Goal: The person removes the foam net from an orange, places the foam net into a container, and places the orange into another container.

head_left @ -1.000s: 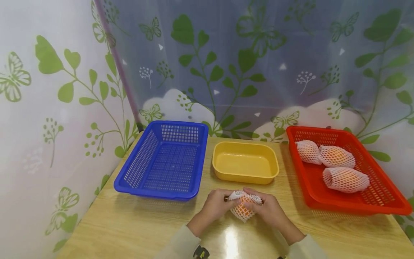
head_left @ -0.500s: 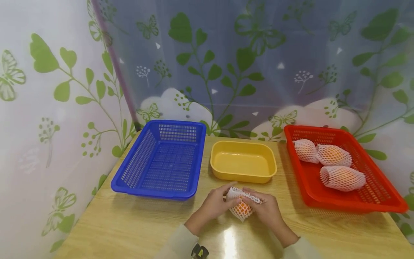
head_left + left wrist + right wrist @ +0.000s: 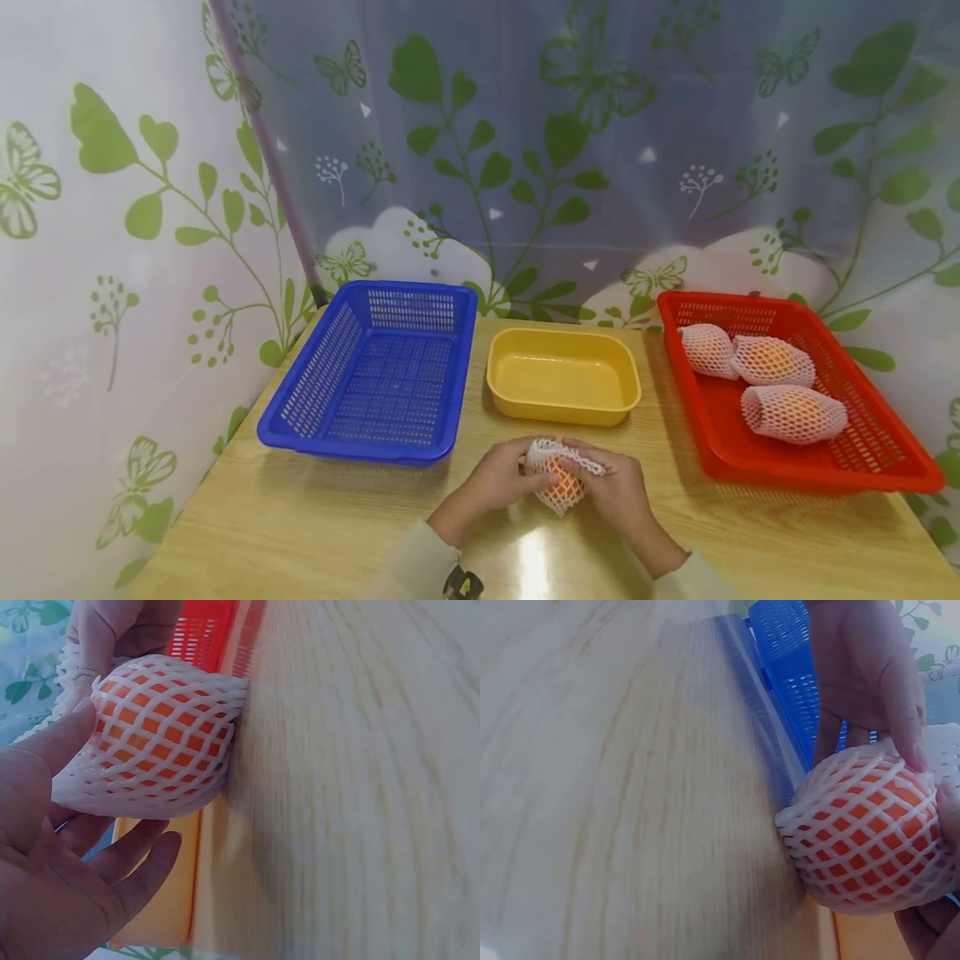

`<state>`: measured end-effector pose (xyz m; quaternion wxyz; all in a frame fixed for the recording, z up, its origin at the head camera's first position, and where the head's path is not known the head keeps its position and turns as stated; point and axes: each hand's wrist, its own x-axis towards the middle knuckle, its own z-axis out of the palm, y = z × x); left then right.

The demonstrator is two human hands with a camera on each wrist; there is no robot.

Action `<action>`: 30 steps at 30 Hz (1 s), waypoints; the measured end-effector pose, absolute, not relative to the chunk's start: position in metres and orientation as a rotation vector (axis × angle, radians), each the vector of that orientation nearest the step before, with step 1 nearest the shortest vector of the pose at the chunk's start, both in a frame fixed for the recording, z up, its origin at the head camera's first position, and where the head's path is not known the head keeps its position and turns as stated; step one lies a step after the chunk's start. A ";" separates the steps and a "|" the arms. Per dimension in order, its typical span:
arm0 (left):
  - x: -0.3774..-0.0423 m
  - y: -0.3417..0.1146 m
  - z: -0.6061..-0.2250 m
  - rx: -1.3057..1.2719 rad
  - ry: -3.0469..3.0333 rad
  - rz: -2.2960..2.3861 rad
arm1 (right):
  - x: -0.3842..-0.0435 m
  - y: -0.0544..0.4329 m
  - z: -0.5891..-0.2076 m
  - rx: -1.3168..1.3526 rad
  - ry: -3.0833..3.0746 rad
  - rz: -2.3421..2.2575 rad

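Low in the middle of the head view, the left hand (image 3: pixel 495 479) and right hand (image 3: pixel 618 487) are pinching the white foam net (image 3: pixel 540 456) from either side, neither nearer the orange fruit (image 3: pixel 567 487) sitting inside, its tapered end pointing toward the bottom edge, while the mesh is hiding some fingertips from me.

Behind held fruit (image 3: pixel 562 494), a tray (image 3: pixel 564 382) sits between left basket (image 3: pixel 393 387) and right basket (image 3: pixel 723 421).
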<state>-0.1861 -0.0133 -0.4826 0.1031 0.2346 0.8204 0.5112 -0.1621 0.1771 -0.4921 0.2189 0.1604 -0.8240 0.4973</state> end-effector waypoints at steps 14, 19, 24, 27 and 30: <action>-0.185 -0.016 -0.484 0.716 2.485 1.524 | -0.163 0.192 -0.487 0.315 -2.640 1.439; -0.185 -0.017 -0.486 0.713 2.549 1.503 | -0.165 0.196 -0.486 0.471 -2.682 1.497; -0.184 -0.015 -0.486 0.710 2.613 1.473 | -0.165 0.197 -0.487 0.530 -2.702 1.474; -0.183 -0.014 -0.486 0.699 2.653 1.469 | -0.166 0.199 -0.487 0.518 -2.702 1.482; -0.182 -0.013 -0.486 0.668 2.668 1.490 | -0.167 0.201 -0.484 0.517 -2.692 1.505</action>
